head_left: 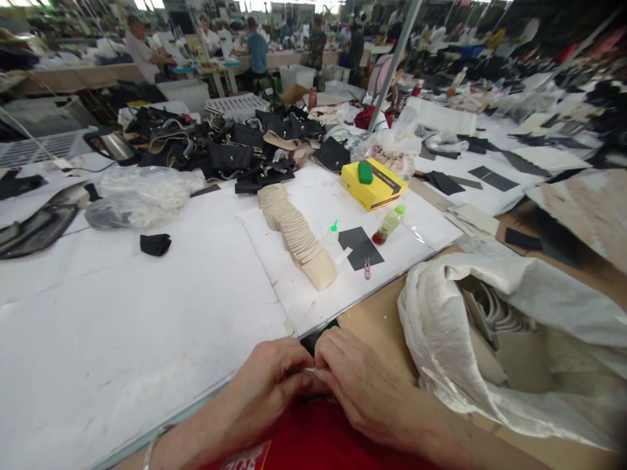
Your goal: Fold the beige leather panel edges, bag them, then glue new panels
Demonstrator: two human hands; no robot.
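My left hand [274, 385] and my right hand [357, 385] meet at the near edge of the table, fingers pinched together on a small dark piece [318, 339] with a pale strip between the fingertips. Both hands are closed on it, above my red clothing. Just beyond them, a fanned row of beige patches [296, 235] runs across the white board [313, 294].
A white bag [441, 326] of pale pieces lies at the right. On the board sit a small glue bottle [332, 231], a drink bottle [388, 225], dark cut pieces [361, 248], and a yellow box [372, 186]. Black bags [235, 153] pile up behind. People work far back.
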